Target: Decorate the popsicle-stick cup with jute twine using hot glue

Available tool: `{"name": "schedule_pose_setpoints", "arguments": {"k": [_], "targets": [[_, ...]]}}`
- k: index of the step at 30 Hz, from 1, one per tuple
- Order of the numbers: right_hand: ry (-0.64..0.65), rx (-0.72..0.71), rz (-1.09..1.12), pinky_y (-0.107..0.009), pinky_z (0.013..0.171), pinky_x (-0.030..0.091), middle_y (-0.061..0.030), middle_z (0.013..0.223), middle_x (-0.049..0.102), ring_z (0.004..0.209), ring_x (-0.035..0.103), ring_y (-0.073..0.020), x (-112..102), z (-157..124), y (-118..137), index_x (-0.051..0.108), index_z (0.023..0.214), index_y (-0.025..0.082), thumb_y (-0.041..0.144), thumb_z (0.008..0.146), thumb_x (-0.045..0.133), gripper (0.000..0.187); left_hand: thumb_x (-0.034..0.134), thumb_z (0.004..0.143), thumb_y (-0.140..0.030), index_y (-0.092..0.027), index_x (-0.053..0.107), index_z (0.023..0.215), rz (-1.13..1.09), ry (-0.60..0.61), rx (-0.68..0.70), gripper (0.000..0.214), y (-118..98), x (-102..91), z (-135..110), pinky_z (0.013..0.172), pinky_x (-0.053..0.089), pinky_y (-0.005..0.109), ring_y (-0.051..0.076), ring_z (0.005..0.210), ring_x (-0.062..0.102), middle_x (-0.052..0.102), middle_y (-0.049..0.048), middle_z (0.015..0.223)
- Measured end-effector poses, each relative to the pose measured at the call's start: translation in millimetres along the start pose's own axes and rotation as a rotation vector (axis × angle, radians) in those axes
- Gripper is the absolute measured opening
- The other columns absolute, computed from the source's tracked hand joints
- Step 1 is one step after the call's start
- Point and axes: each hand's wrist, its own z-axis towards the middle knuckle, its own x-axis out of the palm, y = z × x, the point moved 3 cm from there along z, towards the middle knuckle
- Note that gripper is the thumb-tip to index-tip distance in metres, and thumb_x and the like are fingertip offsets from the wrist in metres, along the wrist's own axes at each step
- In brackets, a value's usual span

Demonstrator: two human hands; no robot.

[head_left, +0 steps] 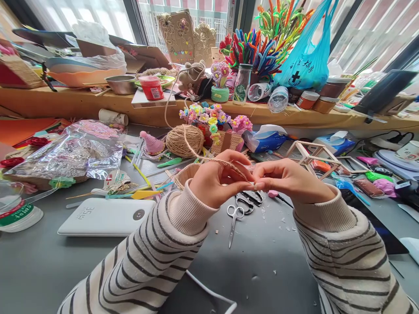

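Note:
My left hand [218,178] and my right hand [288,179] meet above the grey table [59,266], fingertips pinched together on a strand of jute twine [229,165]. The strand runs back over my left hand to a ball of jute twine [184,140] further back. A twine-wrapped ring [182,175] shows just behind my left wrist. Small silver scissors [235,216] lie below my hands, with dark-handled scissors [250,198] beside them. Both sleeves are cream with dark stripes.
A white power bank [104,216] lies at the left, a crinkled plastic bag [70,152] behind it. A wooden stick frame [310,157] and tissue pack [266,140] sit at the right. Pipe-cleaner flowers [212,117], jars and a blue bag [306,52] crowd the wooden sill.

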Motion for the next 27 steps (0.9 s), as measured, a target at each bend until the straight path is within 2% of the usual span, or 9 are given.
{"name": "schedule_pose_setpoints", "arguments": {"k": [6, 11, 16, 22, 27], "targets": [[0.010, 0.053, 0.050, -0.019, 0.043, 0.027, 0.0031, 0.056, 0.048, 0.049, 0.039, -0.0046, 0, 2, -2, 0.058, 0.059, 0.014, 0.038, 0.067, 0.070, 0.029, 0.072, 0.061, -0.009, -0.014, 0.051, 0.085, -0.076, -0.007, -0.036, 0.031, 2, 0.4, 1, 0.060, 0.054, 0.020, 0.012, 0.063, 0.067, 0.068, 0.0006, 0.066], [-0.078, 0.086, 0.077, -0.020, 0.041, 0.025, 0.0037, 0.055, 0.047, 0.048, 0.037, -0.0048, 0, 3, -5, 0.058, 0.059, 0.014, 0.041, 0.064, 0.072, 0.031, 0.075, 0.058, -0.011, -0.015, 0.053, 0.081, -0.101, -0.052, -0.065, 0.032, 4, 0.5, 2, 0.059, 0.054, 0.020, 0.011, 0.060, 0.066, 0.066, -0.0015, 0.063], [-0.144, 0.054, 0.099, -0.020, 0.040, 0.022, 0.0051, 0.050, 0.046, 0.043, 0.034, -0.0038, 2, 3, -4, 0.059, 0.058, 0.014, 0.041, 0.062, 0.073, 0.031, 0.077, 0.055, -0.009, -0.014, 0.053, 0.079, -0.154, -0.112, -0.103, 0.034, 5, -1.5, 2, 0.058, 0.053, 0.019, 0.010, 0.058, 0.065, 0.066, -0.0021, 0.062], [-0.285, -0.069, 0.145, -0.018, 0.047, 0.038, 0.0022, 0.061, 0.058, 0.053, 0.049, -0.0057, 3, 2, 3, 0.064, 0.065, 0.016, 0.030, 0.060, 0.077, 0.020, 0.077, 0.057, -0.011, -0.015, 0.050, 0.077, -0.221, -0.285, -0.089, 0.034, 5, -7.4, 1, 0.058, 0.051, 0.017, 0.007, 0.058, 0.063, 0.066, -0.0041, 0.062], [-0.367, -0.146, 0.140, -0.017, 0.046, 0.040, 0.0026, 0.064, 0.059, 0.051, 0.050, -0.0048, 10, 2, 6, 0.065, 0.068, 0.016, 0.025, 0.062, 0.076, 0.015, 0.077, 0.057, -0.011, -0.016, 0.048, 0.075, -0.279, -0.374, -0.047, 0.035, 3, -8.0, 0, 0.062, 0.053, 0.020, 0.009, 0.061, 0.065, 0.066, -0.0052, 0.065]]}}
